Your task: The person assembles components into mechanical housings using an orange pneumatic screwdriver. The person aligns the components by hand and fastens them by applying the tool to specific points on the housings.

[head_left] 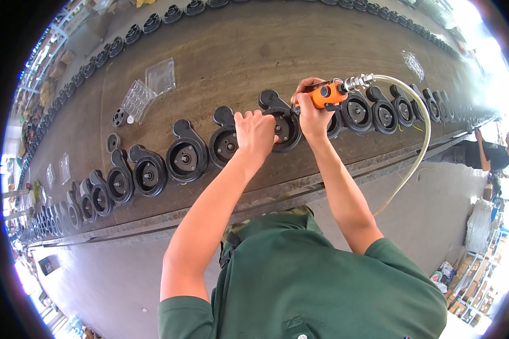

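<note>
Plainly, right grip (313, 114) clasps one orange tool (326, 96) — left grip (256, 133) (closed? can't tell) overlaps two black housings (223, 144).

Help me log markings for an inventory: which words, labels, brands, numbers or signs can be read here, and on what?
None can be read.
Orange tool in the right hand: nothing legible.
Black round parts along the table: nothing legible.
Clear plastic tray: nothing legible.
Background shelving: too small and blurred to tell.
</note>
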